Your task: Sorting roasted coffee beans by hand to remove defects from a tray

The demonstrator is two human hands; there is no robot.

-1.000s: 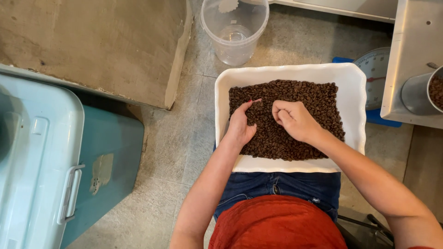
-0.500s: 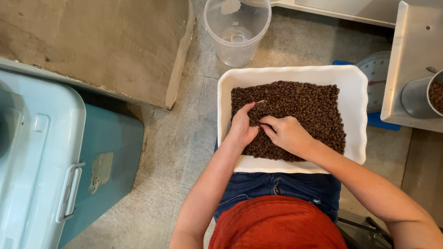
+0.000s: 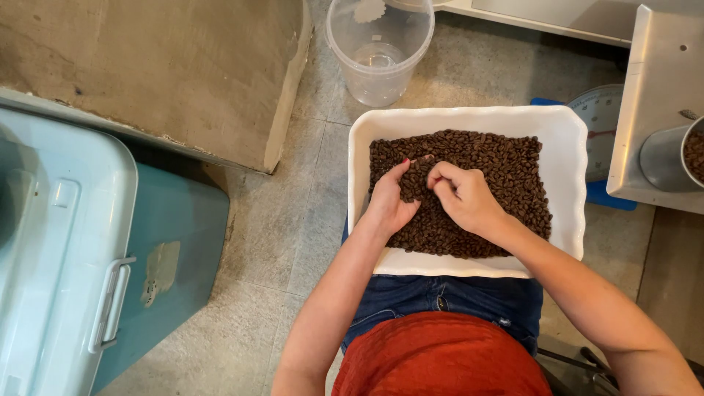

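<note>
Right hand (image 3: 463, 196) loosely curled, fingertips pinching into coffee beans (image 3: 499, 165); whether bean held, cannot tell. Left hand (image 3: 390, 199) open, cupped, resting on beans at 9 o'clock, hands nearly touching. Bean heap spreads toward 12 and 3 o'clock, long axis left-right, inside white tray (image 3: 565, 139) on lap. Clear plastic bucket (image 3: 378, 48) at 11 o'clock, on stone floor (image 3: 286, 220); scale (image 3: 598, 117) at 2 o'clock; pale blue bin (image 3: 59, 242) far at 9.

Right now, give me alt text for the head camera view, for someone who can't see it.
Seen from above, a person's left hand and right hand rest in a layer of dark coffee beans spread in a white tray on their lap. A clear plastic bucket stands on the stone floor beyond the tray, and a pale blue lidded bin sits to the left.
</note>
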